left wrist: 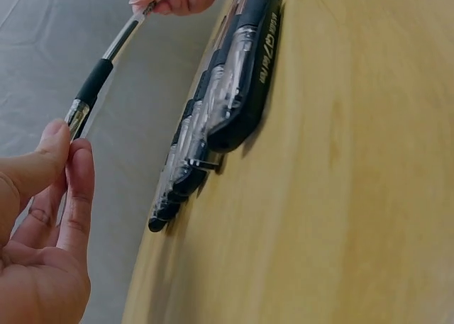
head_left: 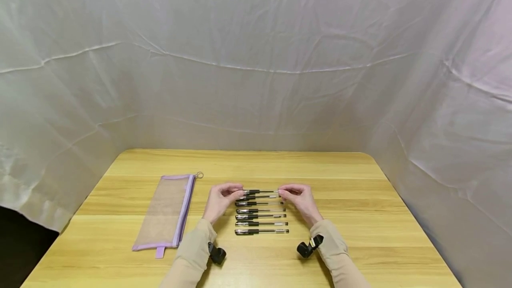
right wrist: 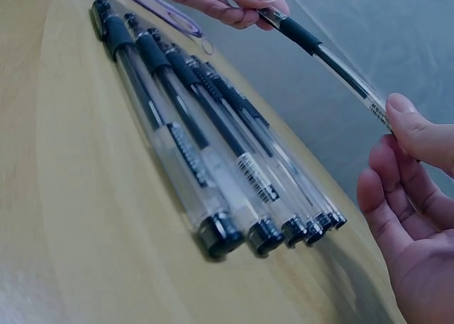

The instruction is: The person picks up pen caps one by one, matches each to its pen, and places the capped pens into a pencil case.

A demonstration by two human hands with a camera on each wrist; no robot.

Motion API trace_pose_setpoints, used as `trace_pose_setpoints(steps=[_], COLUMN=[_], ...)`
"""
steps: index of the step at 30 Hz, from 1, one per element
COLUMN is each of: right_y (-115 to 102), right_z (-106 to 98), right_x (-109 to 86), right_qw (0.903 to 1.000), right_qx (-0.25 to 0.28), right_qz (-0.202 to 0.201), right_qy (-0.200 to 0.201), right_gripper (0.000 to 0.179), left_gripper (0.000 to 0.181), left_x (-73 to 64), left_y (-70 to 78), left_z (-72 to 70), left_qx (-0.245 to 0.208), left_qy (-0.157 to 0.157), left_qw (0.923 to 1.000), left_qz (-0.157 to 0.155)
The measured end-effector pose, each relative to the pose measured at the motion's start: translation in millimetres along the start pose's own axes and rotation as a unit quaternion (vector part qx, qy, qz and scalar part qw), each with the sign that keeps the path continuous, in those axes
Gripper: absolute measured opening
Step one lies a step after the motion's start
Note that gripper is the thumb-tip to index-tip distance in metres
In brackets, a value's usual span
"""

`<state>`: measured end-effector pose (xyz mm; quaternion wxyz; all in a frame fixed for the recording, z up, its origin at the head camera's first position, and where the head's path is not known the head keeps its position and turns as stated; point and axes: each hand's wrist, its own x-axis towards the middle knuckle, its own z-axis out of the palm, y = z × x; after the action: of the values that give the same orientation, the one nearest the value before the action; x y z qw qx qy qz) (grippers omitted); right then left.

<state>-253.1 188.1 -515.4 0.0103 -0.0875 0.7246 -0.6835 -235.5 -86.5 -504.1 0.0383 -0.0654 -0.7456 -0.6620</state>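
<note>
A black gel pen [head_left: 262, 191] is held level by both hands at the far end of a row of similar pens. My left hand [head_left: 221, 199] pinches its capped end between thumb and fingers. At the clear barrel's other end, my right hand [head_left: 299, 198] pinches it the same way. In both wrist views this gel pen [left wrist: 94, 81] is raised off the table. Several more gel pens [head_left: 248, 231] lie side by side below it, caps to the left. Their clear barrels [right wrist: 186, 169] and black end plugs show in the right wrist view.
A purple-edged mesh zip pouch [head_left: 164, 212] lies flat on the wooden table [head_left: 100, 234], left of the pens, with a ring [head_left: 199, 175] at its upper corner. Pale cloth [head_left: 256, 79] hangs behind the table and along its sides.
</note>
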Motion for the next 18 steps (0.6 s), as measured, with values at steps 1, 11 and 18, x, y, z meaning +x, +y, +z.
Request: trace_pose_setpoints(steps=[1, 11, 18], right_y=[0.5, 5.4, 6.6], right_z=[0.1, -1.6, 1.6], right_x=[0.2, 2.8, 6.6], right_qw=[1.0, 0.9985, 0.9979], right_qx=[-0.005, 0.051, 0.057], right_qz=[0.001, 0.003, 0.026], right_qy=[0.0, -0.02, 0.016], right_gripper=[0.032, 0.034, 0.032], left_gripper=[0.028, 0.019, 0.018], left_x=[0.3, 1.7, 4.9], left_y=[-1.0, -2.2, -3.8], left_z=[-0.2, -1.2, -0.5], left_qx=[0.0, 0.018, 0.058], left_qy=[0.002, 0.028, 0.049], left_qw=[1.0, 0.9994, 0.9967], left_qz=[0.004, -0.001, -0.028])
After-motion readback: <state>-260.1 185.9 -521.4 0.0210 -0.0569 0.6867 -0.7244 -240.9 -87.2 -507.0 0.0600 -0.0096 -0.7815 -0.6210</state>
